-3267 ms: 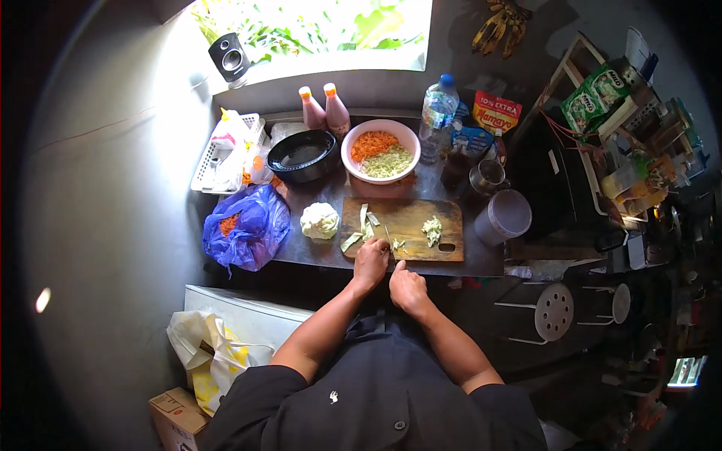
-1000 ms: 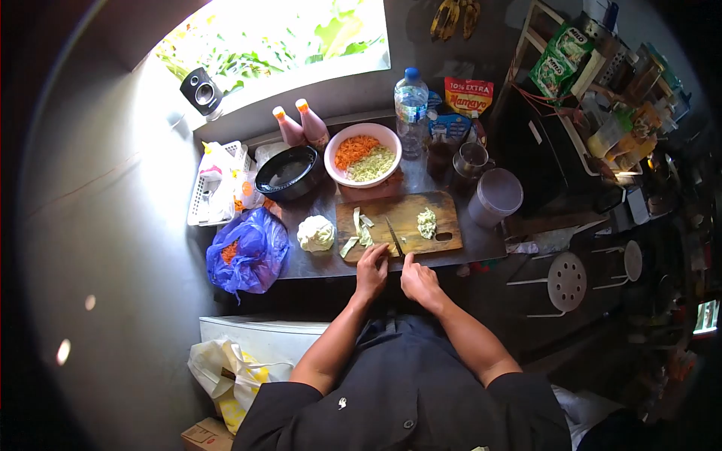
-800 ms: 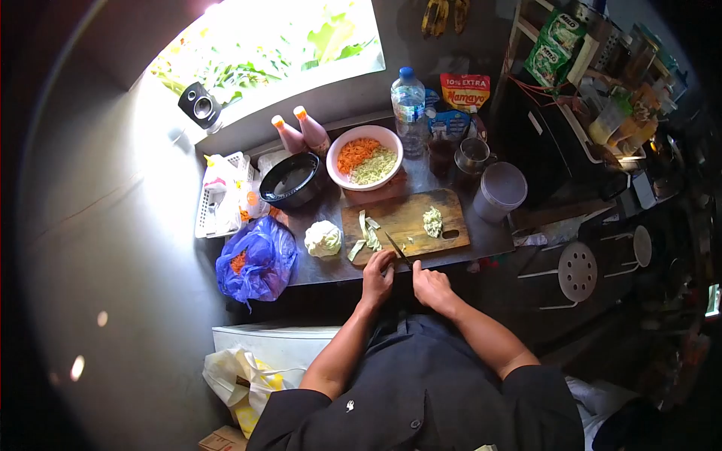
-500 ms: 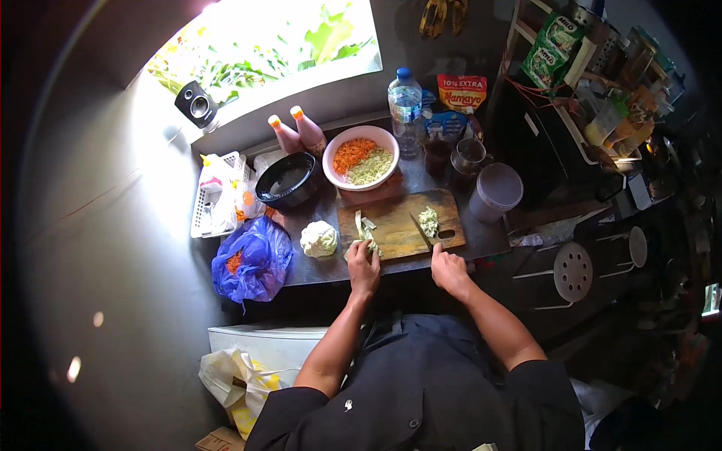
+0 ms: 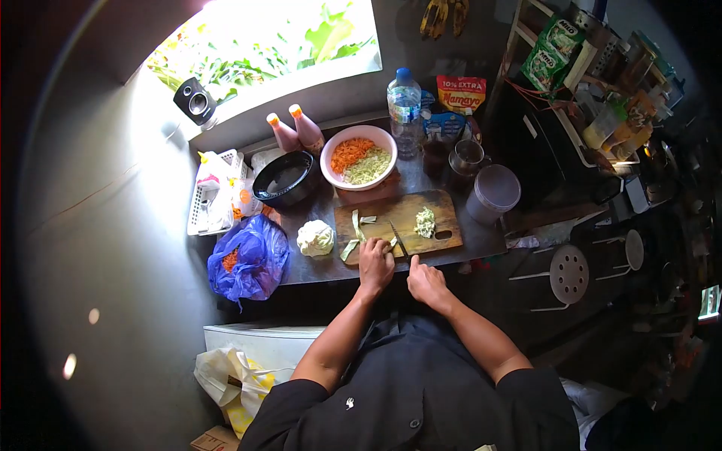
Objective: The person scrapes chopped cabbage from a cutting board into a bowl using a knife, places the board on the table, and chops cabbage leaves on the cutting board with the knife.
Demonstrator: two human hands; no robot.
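My right hand (image 5: 427, 283) grips a knife (image 5: 398, 236), its blade angled across the wooden cutting board (image 5: 410, 204). Close to the blade's left side, my left hand (image 5: 376, 263) is closed with fingertips down on the board's front part, pressing a pale cabbage piece (image 5: 393, 241) that is mostly hidden. Loose cabbage strips (image 5: 356, 222) lie around that hand. A small pile of chopped cabbage (image 5: 425, 222) rests at the board's right, beside the handle slot. Left of the board sits a partly cut cabbage head (image 5: 315, 238).
Behind the board stands a pink bowl (image 5: 326, 159) of shredded carrot and chopped cabbage. A black bowl (image 5: 280, 197), a blue plastic bag (image 5: 256, 263) and a white basket (image 5: 197, 218) are at left. A water bottle (image 5: 404, 113) and lidded tub (image 5: 494, 192) stand at right.
My right hand and the knife have moved left, away from the chopped pile toward my left hand. My left hand has shifted right, leaving loose cabbage strips in view on the board.
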